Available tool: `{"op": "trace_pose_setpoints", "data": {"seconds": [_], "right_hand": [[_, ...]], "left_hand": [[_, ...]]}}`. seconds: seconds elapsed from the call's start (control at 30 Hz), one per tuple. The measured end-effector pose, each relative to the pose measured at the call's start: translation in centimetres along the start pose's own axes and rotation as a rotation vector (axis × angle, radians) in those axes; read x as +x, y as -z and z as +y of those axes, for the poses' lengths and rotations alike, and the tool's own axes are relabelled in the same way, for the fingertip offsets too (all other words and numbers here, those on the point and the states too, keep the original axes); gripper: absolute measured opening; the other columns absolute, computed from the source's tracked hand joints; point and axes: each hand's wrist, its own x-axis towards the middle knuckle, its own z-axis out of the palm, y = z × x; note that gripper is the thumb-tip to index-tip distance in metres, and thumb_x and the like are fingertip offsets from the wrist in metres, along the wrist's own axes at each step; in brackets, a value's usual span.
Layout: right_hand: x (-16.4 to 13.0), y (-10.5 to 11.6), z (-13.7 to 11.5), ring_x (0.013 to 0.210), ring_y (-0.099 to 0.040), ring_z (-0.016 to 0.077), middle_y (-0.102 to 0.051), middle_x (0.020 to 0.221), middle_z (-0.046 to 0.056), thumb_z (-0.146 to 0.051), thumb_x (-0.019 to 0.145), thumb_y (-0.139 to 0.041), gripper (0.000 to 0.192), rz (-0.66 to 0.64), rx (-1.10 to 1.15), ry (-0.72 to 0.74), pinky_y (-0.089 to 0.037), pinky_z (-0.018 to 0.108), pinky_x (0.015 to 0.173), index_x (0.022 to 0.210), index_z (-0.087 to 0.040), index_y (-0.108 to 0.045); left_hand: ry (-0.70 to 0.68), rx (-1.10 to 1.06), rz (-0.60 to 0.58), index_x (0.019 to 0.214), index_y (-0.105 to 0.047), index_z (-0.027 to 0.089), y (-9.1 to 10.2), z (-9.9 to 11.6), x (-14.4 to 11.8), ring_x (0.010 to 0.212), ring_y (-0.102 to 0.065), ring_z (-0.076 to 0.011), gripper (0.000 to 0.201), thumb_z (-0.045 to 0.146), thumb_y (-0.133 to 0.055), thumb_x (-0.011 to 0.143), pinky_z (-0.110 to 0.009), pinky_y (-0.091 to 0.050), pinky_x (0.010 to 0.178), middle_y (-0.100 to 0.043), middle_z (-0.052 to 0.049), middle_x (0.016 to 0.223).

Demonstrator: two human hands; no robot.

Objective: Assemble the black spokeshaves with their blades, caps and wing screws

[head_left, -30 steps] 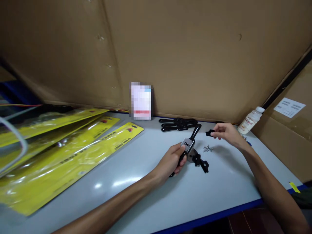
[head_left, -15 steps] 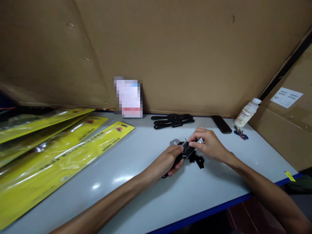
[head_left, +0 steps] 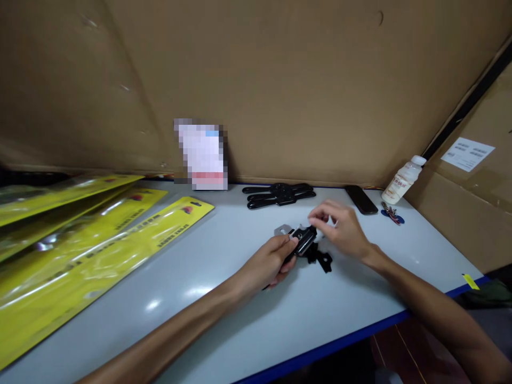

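My left hand (head_left: 272, 262) grips a black-handled metal tool (head_left: 303, 240) just above the grey table (head_left: 224, 304), near its middle. A silver plate of the tool sticks out to the left of my fingers. My right hand (head_left: 340, 229) hovers right beside the tool's head, fingers pinched close together; whether it holds a small part I cannot tell. A small black piece (head_left: 323, 260) lies on the table just under the tool.
A pile of black tool handles (head_left: 278, 194) lies at the back by the cardboard wall. A dark phone (head_left: 360, 200), keys (head_left: 391, 214) and a white bottle (head_left: 403, 180) sit at the back right. Yellow plastic packages (head_left: 88, 240) cover the left side.
My right hand came from the back right, where it picked up a small black part, to the tool head in my left hand. The tool's long handle is no longer seen pointing backward.
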Motion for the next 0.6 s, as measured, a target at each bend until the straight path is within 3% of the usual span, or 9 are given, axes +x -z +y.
{"op": "trace_pose_setpoints", "data": {"seconds": [0.07, 0.1, 0.23, 0.3, 0.43, 0.6], "right_hand": [[0.4, 1.6, 0.5, 0.071, -0.056, 0.0139, -0.066, 0.078, 0.001, -0.022, 0.088, -0.062, 0.010, 0.115, 0.027, -0.041, -0.040, 0.027, 0.065, 0.080, -0.019, -0.067], [0.6, 2.4, 0.9, 0.069, -0.056, 0.0133, -0.065, 0.075, 0.000, -0.023, 0.088, -0.063, 0.010, 0.102, 0.024, -0.066, -0.039, 0.026, 0.064, 0.079, -0.019, -0.067], [0.9, 4.1, 2.7, 0.061, -0.053, 0.0120, -0.063, 0.065, -0.002, -0.018, 0.083, -0.068, 0.008, -0.353, -0.182, -0.172, -0.036, 0.026, 0.062, 0.075, -0.018, -0.069], [0.7, 3.8, 3.4, 0.066, -0.056, 0.0137, -0.065, 0.071, -0.001, -0.017, 0.082, -0.070, 0.004, -0.488, -0.300, -0.164, -0.036, 0.026, 0.063, 0.085, -0.019, -0.071], [0.1, 2.6, 4.2, 0.087, -0.059, 0.0186, -0.065, 0.100, 0.005, -0.015, 0.082, -0.069, 0.030, -0.556, -0.356, -0.024, -0.040, 0.028, 0.074, 0.110, -0.023, -0.067], [-0.1, 2.0, 4.0, 0.085, -0.059, 0.0185, -0.066, 0.096, 0.005, -0.006, 0.080, -0.060, 0.019, -0.607, -0.323, 0.023, -0.042, 0.030, 0.077, 0.089, -0.021, -0.069]], "left_hand": [[-0.007, 0.000, 0.025, 0.064, -0.038, 0.023, 0.1, 0.0, -0.1, 0.034, -0.023, -0.0055, 0.037, 0.042, -0.041, 0.095, -0.018, -0.019, 0.031, -0.036, 0.009, 0.049], [-0.010, 0.004, 0.034, 0.063, -0.037, 0.023, 0.2, -0.1, -0.1, 0.034, -0.023, -0.0054, 0.038, 0.042, -0.040, 0.096, -0.018, -0.019, 0.031, -0.035, 0.009, 0.049], [-0.010, 0.029, 0.039, 0.061, -0.036, 0.023, 0.5, -0.4, -0.1, 0.035, -0.023, -0.0053, 0.042, 0.044, -0.038, 0.097, -0.018, -0.021, 0.032, -0.033, 0.009, 0.049], [-0.009, 0.043, 0.036, 0.061, -0.037, 0.022, 0.6, -0.6, 0.0, 0.035, -0.023, -0.0051, 0.043, 0.046, -0.039, 0.097, -0.018, -0.021, 0.032, -0.033, 0.009, 0.048], [-0.003, 0.061, 0.026, 0.061, -0.038, 0.023, 0.8, -1.0, 0.1, 0.034, -0.021, -0.0053, 0.045, 0.052, -0.039, 0.096, -0.018, -0.020, 0.032, -0.032, 0.009, 0.047], [-0.005, 0.068, 0.027, 0.064, -0.038, 0.023, 0.8, -1.0, 0.0, 0.034, -0.023, -0.0050, 0.043, 0.052, -0.041, 0.095, -0.018, -0.020, 0.032, -0.034, 0.009, 0.049]]}}
